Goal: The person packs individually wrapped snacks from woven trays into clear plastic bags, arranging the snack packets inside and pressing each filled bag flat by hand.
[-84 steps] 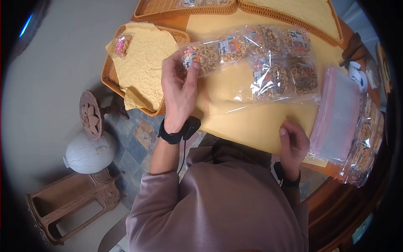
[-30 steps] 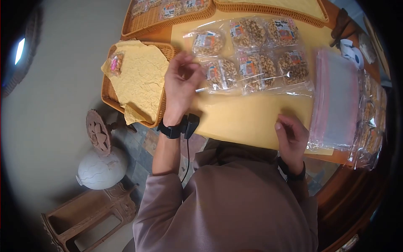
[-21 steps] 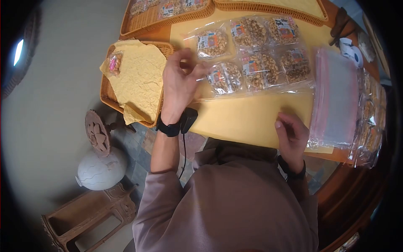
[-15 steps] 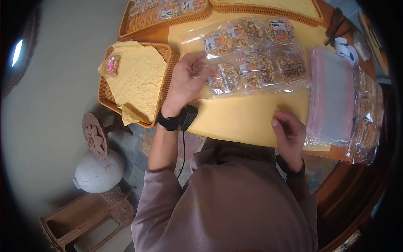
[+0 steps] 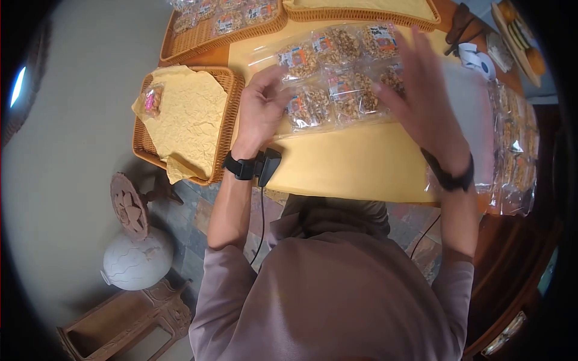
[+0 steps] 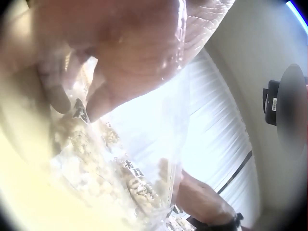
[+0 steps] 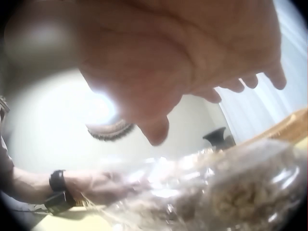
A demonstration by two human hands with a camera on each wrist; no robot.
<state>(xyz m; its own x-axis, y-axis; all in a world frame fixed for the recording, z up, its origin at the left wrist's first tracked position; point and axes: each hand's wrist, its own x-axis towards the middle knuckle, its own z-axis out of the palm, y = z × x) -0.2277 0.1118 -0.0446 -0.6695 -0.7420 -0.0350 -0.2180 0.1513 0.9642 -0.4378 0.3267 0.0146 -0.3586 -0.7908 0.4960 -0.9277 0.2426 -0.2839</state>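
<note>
Several individually wrapped, lumpy round snack cakes lie in two rows inside a large clear plastic bag on the yellow sheet. My left hand is at the bag's left end, fingers curled, pinching the film close beside the nearest packs. In the left wrist view, clear film overlaps that hand, and a pack's printed corner shows between thumb and finger. My right hand, blurred, is over the bag's right end with fingers straight. The right wrist view shows its palm spread above the shiny bag.
A wicker basket lined with yellow paper stands left, holding a small pink-labelled pack. Another basket of wrapped cakes is behind. Stacked clear bags and filled packs lie right, near white rolls.
The left hand has let go of a single pack, which now lies in the bag with the others, and has shifted to the bag's edge. The right hand has risen from the table's front over the bag.
</note>
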